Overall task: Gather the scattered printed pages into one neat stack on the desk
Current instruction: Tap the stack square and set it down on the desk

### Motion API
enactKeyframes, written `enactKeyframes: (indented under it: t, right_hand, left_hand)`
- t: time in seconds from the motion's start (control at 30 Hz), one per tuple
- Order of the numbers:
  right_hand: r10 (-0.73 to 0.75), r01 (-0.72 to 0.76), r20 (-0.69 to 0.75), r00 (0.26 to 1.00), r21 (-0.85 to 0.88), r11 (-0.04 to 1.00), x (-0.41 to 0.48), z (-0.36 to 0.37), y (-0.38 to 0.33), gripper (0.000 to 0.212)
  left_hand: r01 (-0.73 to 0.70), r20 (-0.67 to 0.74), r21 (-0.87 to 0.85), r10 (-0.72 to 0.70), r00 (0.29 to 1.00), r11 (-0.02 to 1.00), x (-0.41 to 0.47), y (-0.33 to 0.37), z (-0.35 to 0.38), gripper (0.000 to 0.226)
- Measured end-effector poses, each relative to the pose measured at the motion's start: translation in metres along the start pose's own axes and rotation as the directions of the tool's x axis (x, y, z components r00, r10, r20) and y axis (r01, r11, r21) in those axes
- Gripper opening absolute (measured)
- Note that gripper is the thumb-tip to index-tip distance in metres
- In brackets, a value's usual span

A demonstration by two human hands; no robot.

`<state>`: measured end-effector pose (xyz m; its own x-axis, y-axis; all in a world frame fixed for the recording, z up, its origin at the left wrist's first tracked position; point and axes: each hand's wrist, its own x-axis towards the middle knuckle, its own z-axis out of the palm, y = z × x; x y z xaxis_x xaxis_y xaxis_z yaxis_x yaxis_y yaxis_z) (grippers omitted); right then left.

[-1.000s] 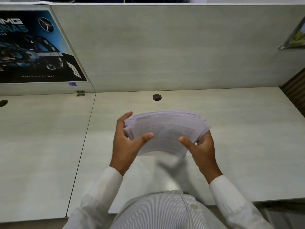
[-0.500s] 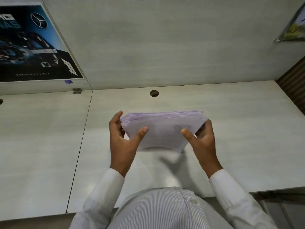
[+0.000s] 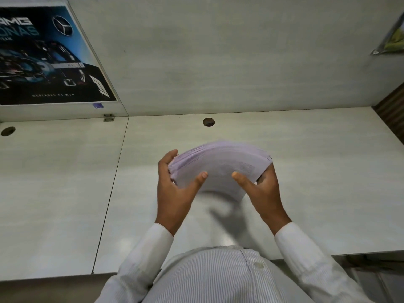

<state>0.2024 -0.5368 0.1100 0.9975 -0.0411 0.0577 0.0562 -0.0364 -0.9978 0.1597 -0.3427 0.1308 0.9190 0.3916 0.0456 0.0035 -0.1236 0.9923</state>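
Note:
A thick stack of printed pages [image 3: 220,167] is held in the air above the pale desk [image 3: 317,171], tilted and bowed upward in the middle, its lower edge blurred. My left hand [image 3: 177,189] grips the stack's left end, thumb on the near face and fingers behind. My right hand [image 3: 260,189] grips the right end the same way. The stack's shadow falls on the desk just below it. No loose pages show elsewhere on the desk.
A partition wall [image 3: 218,57] stands behind the desk, with a dark car poster [image 3: 43,60] on the left section. A round cable hole [image 3: 208,122] sits near the back edge, another [image 3: 8,131] at far left. A seam [image 3: 111,189] splits the desk.
The stack, level and squared half a second ago, now bows upward and tilts, with its lower edge blurred. Both hands keep their grip on its ends.

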Motion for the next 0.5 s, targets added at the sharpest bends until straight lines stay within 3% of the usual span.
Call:
enactKeyframes:
  t: [0.17,0.33,0.4,0.5]
  right_hand:
    - [-0.007,0.007,-0.026,1.0,0.003,1.0,-0.001,0.001,0.0,0.073]
    - [0.011,-0.009,-0.037,0.999,0.031,0.999,0.001,0.001,0.0,0.067]
    - [0.071,-0.069,-0.045,0.996,0.039,0.997,0.005,0.0,0.003,0.066]
    - [0.191,-0.191,0.035,0.981,-0.009,0.982,0.015,-0.001,0.011,0.048]
  left_hand:
    - [0.003,-0.026,-0.012,-0.004,1.0,1.0,-0.002,0.001,0.0,0.064]
    - [0.022,-0.042,-0.07,-0.025,0.999,0.997,0.003,-0.004,-0.003,0.068]
    - [0.052,-0.052,-0.072,-0.056,0.997,0.996,0.009,-0.007,-0.005,0.059]
    - [0.17,0.014,-0.072,-0.169,0.986,0.983,0.015,-0.021,0.0,0.034]
